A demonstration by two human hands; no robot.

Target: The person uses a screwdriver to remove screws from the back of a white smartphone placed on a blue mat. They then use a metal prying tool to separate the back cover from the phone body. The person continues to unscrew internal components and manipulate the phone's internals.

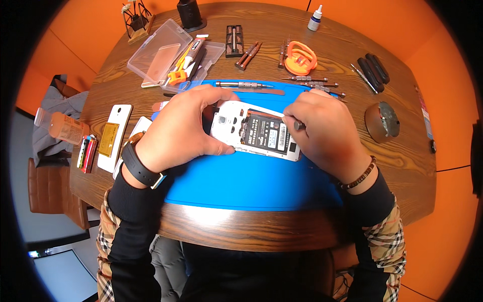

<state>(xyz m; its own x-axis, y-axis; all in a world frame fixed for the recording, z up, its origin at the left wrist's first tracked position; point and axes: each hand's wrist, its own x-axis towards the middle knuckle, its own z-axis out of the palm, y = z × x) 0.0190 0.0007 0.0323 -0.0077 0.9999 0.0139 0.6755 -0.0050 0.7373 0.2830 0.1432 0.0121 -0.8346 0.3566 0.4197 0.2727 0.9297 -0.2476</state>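
Two hands are seen over a blue work mat [251, 181] laid on a round wooden table [241, 229]. An opened white phone [256, 132] with its back cover off is lain flat on the mat between them; a black battery with a pale label is exposed in its middle, and a camera opening is seen near its left end. The left hand [183, 126], worn with a dark wrist band, is closed over the phone's left end, thumb pressed at its near edge. The right hand [324, 131] is curled around a slim metal screwdriver [298, 124], whose tip is set at the phone's right end. Left of the mat, a white back cover [114, 137] with a gold patch is lain flat. Farther off, a clear plastic case [166, 53] is left open, with an orange-handled tool and other small tools held in its tray. Beyond the mat, loose screwdrivers, an orange suction cup [300, 58] and a small white bottle [315, 18] are laid out.
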